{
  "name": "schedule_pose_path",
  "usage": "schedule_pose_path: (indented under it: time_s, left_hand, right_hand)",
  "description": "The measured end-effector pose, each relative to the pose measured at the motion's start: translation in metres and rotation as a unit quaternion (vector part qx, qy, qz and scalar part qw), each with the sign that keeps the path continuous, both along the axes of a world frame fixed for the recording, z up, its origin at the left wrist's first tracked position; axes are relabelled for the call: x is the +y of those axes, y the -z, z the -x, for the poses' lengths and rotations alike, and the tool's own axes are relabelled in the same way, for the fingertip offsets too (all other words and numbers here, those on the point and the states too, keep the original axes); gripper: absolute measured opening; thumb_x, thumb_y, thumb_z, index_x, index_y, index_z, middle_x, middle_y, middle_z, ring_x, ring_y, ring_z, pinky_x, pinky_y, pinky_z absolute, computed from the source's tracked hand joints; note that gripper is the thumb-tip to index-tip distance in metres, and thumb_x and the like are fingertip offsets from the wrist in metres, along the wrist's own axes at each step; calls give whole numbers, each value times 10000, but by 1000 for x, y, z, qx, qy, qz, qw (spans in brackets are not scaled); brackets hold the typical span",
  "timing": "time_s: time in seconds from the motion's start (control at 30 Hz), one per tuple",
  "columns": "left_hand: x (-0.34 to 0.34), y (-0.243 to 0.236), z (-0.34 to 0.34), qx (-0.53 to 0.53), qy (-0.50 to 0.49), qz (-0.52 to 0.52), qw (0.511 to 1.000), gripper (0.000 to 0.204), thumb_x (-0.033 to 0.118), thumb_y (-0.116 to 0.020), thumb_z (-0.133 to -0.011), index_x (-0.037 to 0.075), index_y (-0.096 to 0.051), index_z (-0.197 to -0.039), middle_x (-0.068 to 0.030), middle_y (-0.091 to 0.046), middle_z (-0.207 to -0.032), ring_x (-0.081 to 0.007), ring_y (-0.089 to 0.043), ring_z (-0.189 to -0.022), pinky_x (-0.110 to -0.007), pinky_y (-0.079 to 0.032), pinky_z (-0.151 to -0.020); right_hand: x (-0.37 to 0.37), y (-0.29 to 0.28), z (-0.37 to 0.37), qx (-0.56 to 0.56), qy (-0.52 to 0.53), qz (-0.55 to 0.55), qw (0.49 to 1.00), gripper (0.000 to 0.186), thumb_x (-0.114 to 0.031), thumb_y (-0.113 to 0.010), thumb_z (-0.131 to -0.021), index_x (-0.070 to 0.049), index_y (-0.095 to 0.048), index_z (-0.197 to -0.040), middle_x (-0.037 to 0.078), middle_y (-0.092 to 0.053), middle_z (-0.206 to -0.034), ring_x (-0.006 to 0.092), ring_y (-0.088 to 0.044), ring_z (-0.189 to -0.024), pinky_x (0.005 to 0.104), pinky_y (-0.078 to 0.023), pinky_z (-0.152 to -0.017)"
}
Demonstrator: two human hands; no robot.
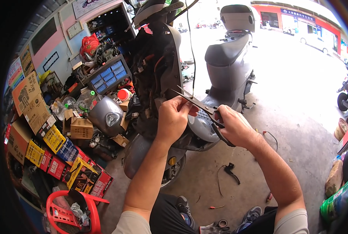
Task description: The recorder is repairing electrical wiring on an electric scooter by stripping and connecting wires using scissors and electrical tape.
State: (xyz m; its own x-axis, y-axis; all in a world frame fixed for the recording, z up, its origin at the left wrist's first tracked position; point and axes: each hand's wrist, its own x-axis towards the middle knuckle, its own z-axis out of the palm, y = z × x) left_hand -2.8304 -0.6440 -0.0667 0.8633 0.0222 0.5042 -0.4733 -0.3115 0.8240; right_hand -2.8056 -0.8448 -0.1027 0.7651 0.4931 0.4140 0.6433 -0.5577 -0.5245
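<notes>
My right hand [235, 126] grips a pair of scissors [203, 107] by the black handles, with the blades parted and pointing up and left. Beside the blades, my left hand [171, 120] is closed in a pinch at the lower end of a thin black wire [194, 50] hanging from above. The blades partly hide the fingertips there. Just beyond my hands stands a grey electric scooter [175, 43], its front body opened up and dark inner parts and wiring exposed. Its grey front fender [137, 154] shows to the left of my left forearm.
Another grey scooter [226, 58] is parked farther back. Boxes [57, 140], a grey scooter panel [107, 116] and a blue parts-drawer rack [109, 76] crowd the left. A red plastic chair [64, 214] stands front left. A black lever-like part [230, 171] and gloves [213, 228] lie on the floor.
</notes>
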Motion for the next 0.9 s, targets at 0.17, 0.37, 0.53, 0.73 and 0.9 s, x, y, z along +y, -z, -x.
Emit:
schedule_pose_path:
  time_s: [0.17,0.37,0.53,0.73,0.9]
  left_hand:
    - [-1,-4,2,-7,-16,-31,999,160,47,-541,-948,-30,-677,-910,-73,-691,-800,-114,-645,-699,-250,-517,-676]
    - [-2,-1,1,-6,1,25,1000,153,50,-556,-936,-32,-677,-890,-66,-691,-784,-106,-644,-685,-249,-508,-665]
    - [-2,-6,4,-9,-28,-47,998,157,51,-556,-932,-30,-674,-867,-70,-688,-758,-114,-644,-673,-253,-508,-658]
    - [0,-8,4,-1,-33,-70,997,159,52,-553,-931,-28,-673,-864,-74,-688,-749,-118,-645,-668,-255,-508,-652]
    - [1,-3,0,1,-3,-23,1000,153,77,-572,-936,-19,-677,-877,-71,-691,-760,-112,-650,-676,-250,-512,-653]
  right_hand:
    - [0,-6,3,-28,28,19,999,280,-173,-675,-784,2,-511,-929,198,-577,-948,384,-593,-924,445,-479,-797]
    - [-1,-7,5,-27,34,18,999,281,-192,-679,-777,-2,-521,-912,190,-584,-929,380,-600,-898,444,-480,-791]
    - [-2,-8,6,-44,40,43,997,251,-181,-634,-794,0,-505,-911,184,-574,-916,380,-591,-876,444,-469,-761]
    - [0,-12,7,-36,36,47,998,315,-262,-624,-819,14,-522,-931,199,-590,-940,378,-605,-891,451,-475,-791]
    - [-1,-16,9,-11,44,52,998,288,-244,-625,-802,18,-540,-885,200,-601,-895,371,-612,-879,447,-475,-788]
